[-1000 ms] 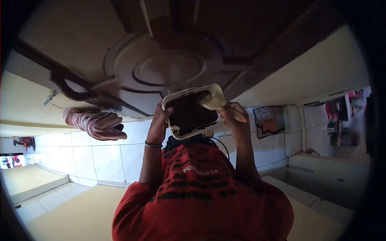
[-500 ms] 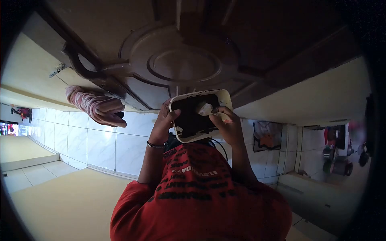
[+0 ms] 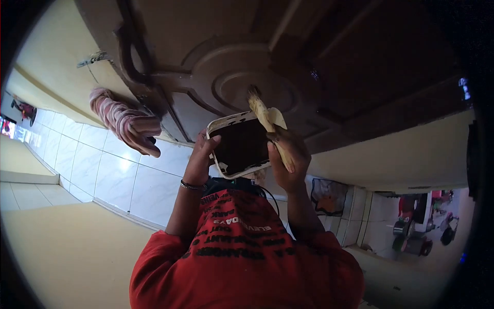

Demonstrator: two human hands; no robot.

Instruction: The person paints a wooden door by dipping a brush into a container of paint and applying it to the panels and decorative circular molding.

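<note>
My left hand (image 3: 201, 154) grips a cream rectangular tub (image 3: 222, 172) by its left side, thumb over the rim. Dark brown paint (image 3: 241, 147) covers the inside of the tub, with smears along its edge. In my right hand (image 3: 289, 157) is a paintbrush (image 3: 261, 112) with a pale handle, fingers closed round it above the tub's right side. Its bristles point up and away from me, past the far rim, overlapping the oval moulding of a brown panelled door (image 3: 216, 69) in this view.
A pink and white cloth (image 3: 126, 121) hangs at the door's left edge, near the curved door handle (image 3: 128, 54). White tiles (image 3: 116, 165) cover the floor. To the right lie a patterned mat (image 3: 329, 196) and, farther off, several pots (image 3: 411, 234).
My right hand has lifted the paintbrush out of the tub, turning its bristles upward toward the door. The tub stays in my left hand, and the view has shifted.
</note>
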